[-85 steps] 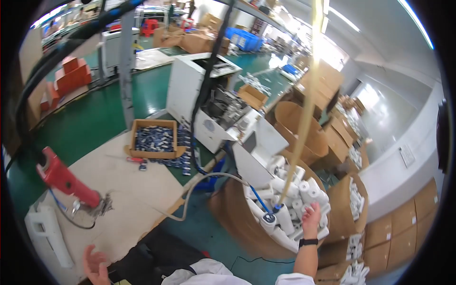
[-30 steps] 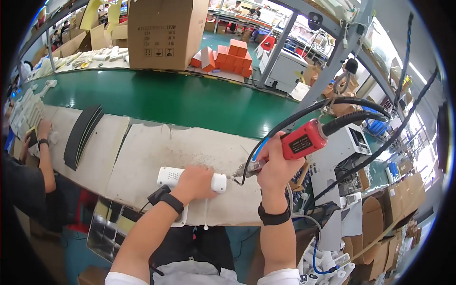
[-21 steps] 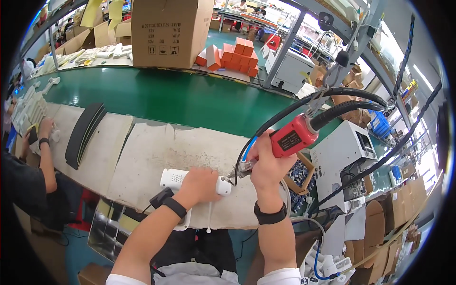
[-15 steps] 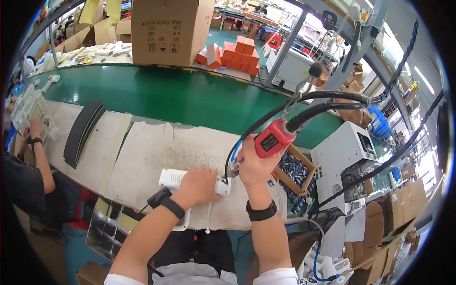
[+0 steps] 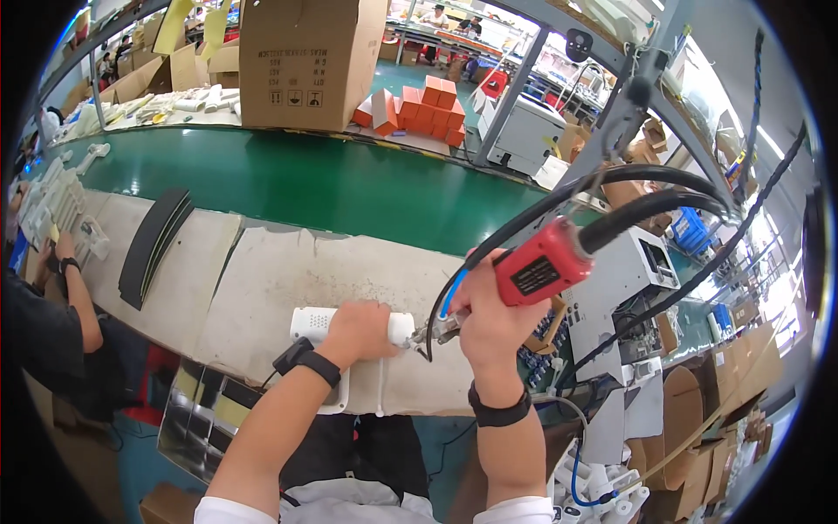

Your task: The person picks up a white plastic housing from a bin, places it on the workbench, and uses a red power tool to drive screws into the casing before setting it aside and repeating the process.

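A white, tube-shaped plastic housing (image 5: 311, 323) with small holes at its left end lies on the worktop. My left hand (image 5: 360, 328) is closed over its middle and holds it down. In my right hand (image 5: 496, 316) is a red power screwdriver (image 5: 543, 262), tilted, with black cables and a thin blue tube. Its metal nose (image 5: 434, 331) points left and is at the housing's right end; whether it touches is too small to tell. Below the housing, a thin white rod (image 5: 380, 389) and a white part (image 5: 335, 403) stick out toward me.
Curved black foam strips (image 5: 155, 249) lie on the left, near another person's hand (image 5: 65, 249). Beyond the worktop runs a green belt (image 5: 288, 179), with a large carton (image 5: 305, 65) and orange boxes (image 5: 432, 109) behind. A cardboard tray (image 5: 552, 325) with small blue parts stands right.
My right hand has moved right with the screwdriver, whose body now leans further right. My left hand and the housing have shifted slightly left.
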A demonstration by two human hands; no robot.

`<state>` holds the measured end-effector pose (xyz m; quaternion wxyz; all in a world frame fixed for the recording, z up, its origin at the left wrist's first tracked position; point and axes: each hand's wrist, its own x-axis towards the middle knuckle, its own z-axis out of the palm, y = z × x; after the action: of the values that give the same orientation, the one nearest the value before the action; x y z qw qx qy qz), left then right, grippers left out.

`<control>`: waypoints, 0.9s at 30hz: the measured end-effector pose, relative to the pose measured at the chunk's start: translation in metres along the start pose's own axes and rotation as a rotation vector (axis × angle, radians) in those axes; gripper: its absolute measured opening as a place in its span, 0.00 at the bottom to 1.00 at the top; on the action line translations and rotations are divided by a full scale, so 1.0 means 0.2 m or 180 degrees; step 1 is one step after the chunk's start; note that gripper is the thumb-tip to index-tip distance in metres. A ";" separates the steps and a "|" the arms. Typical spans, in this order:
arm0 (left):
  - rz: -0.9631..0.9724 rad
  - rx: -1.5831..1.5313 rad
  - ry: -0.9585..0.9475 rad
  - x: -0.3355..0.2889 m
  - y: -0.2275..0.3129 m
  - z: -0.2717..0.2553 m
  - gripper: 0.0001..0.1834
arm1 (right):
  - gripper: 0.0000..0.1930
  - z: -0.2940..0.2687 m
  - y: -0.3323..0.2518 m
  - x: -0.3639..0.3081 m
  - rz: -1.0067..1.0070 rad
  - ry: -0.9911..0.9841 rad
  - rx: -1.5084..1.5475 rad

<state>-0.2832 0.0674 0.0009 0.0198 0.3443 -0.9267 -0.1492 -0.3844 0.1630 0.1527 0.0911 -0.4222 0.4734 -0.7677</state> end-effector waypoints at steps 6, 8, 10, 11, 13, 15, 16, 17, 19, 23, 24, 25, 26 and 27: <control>0.0010 0.0033 0.0007 -0.01 -0.01 -0.01 0.29 | 0.03 0.00 0.16 -0.03 0.0293 -0.0102 0.0056; 0.0161 -0.0221 0.0086 -0.02 -0.03 -0.02 0.29 | 0.11 -0.01 0.37 -0.08 -0.0041 -0.0196 -0.0420; 0.0202 -0.0230 0.0454 -0.09 -0.07 -0.01 0.29 | 0.29 0.07 0.40 -0.13 0.0106 0.0060 -0.0282; 0.0611 -0.0372 0.0871 -0.08 -0.12 0.08 0.32 | 0.42 0.01 0.51 -0.13 -0.0135 -0.0170 -0.0395; 0.0386 -0.0010 0.0498 -0.09 -0.10 -0.01 0.40 | 0.21 -0.04 0.46 -0.14 0.0130 -0.0002 0.0053; 0.0654 -0.0098 0.0418 -0.14 -0.17 -0.09 0.43 | 0.08 -0.04 0.37 -0.12 0.0316 0.0092 0.0163; 0.0545 -0.0079 0.0462 -0.17 -0.25 -0.11 0.43 | 0.03 -0.04 0.30 -0.11 0.0300 0.0119 0.0137; 0.0457 -0.0238 0.0151 -0.18 -0.33 -0.13 0.44 | 0.04 -0.09 0.25 -0.08 0.0248 -0.0013 0.0000; 0.0317 -0.0412 -0.0185 -0.21 -0.39 -0.13 0.45 | 0.06 -0.04 0.09 -0.04 0.0236 0.0434 0.0225; -0.0013 -0.0483 -0.0447 -0.21 -0.31 -0.08 0.45 | 0.07 0.07 -0.07 0.02 0.0180 0.0207 0.0529; -0.0069 -0.0521 -0.0336 -0.20 -0.26 -0.06 0.45 | 0.07 0.10 -0.05 0.01 0.0132 0.0223 0.0460; -0.0068 -0.0496 -0.0315 -0.19 -0.22 -0.05 0.45 | 0.06 0.13 -0.03 0.02 0.0074 0.0229 0.0398; -0.0008 -0.0479 -0.0221 -0.18 -0.19 -0.05 0.44 | 0.05 0.16 0.01 0.02 -0.0004 0.0153 0.0452; 0.0055 -0.0477 -0.0144 -0.17 -0.17 -0.04 0.44 | 0.05 0.17 0.04 0.02 -0.0007 0.0158 0.0458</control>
<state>-0.2351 0.0631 0.0010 0.0258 0.3304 -0.9161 -0.2256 -0.3630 0.1343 0.1549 0.1086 -0.3959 0.4187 -0.8100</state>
